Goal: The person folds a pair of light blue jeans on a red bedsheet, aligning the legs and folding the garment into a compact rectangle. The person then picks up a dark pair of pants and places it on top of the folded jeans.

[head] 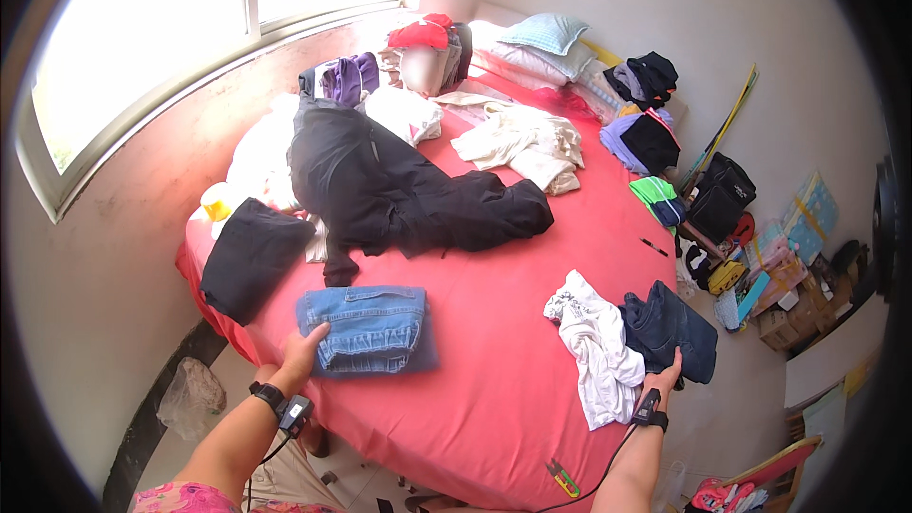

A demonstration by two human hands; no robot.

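Note:
My left hand (306, 353) lies at the left edge of a folded pair of blue denim garments (370, 328) near the bed's front edge, thumb on top and fingers hidden. On the right, my right hand (666, 374) touches the lower edge of folded dark blue jeans (670, 331); whether its fingers grip them is hidden. A crumpled white shirt (595, 356) with dark print lies against the jeans. Beyond the denim spread long black garments (399, 185), with a folded black garment (255, 256) to their left. Green-handled thread snips (563, 479) rest at the front edge.
The bed bears a red sheet (484, 328). Cream clothing (527, 142), stacked clothes (427, 57) and pillows (548, 35) sit at the back. A pen (653, 247) lies at the right. Beside the bed are a black bag (721, 196), cardboard boxes (780, 328) and a plastic bag (192, 399).

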